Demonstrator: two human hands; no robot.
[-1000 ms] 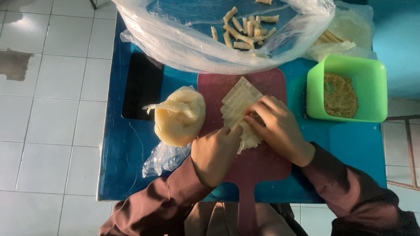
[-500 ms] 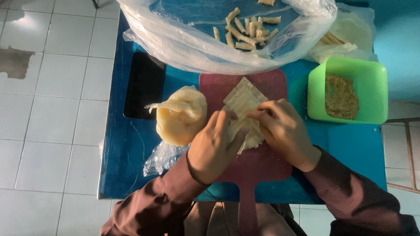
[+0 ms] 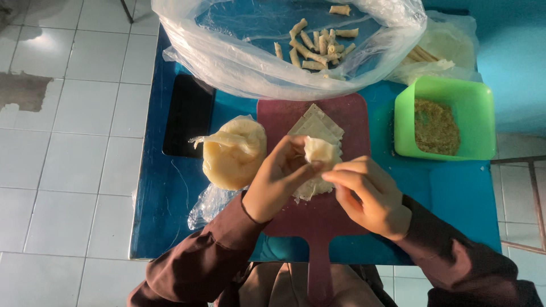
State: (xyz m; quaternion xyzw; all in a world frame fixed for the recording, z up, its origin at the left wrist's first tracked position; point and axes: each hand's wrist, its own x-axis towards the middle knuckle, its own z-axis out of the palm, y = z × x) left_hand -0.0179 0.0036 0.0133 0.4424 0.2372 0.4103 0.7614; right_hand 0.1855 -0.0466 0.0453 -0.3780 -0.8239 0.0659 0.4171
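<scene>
Above the dark red plastic cutting board [image 3: 330,113], left hand [image 3: 278,179] and right hand [image 3: 369,196] pinch a pale square pastry wrapper [image 3: 319,151], lifted over the wrapper stack [image 3: 315,128]; green square tub [image 3: 441,119] sits right, near the blue table [image 3: 170,193] edge.

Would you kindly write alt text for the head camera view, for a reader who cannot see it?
Two hands, left hand and right hand, lift a thin pale wrapper sheet above a dark red cutting board on a blue table. Nearby are a green tub of crumbly filling and finished rolls on clear plastic.
</scene>
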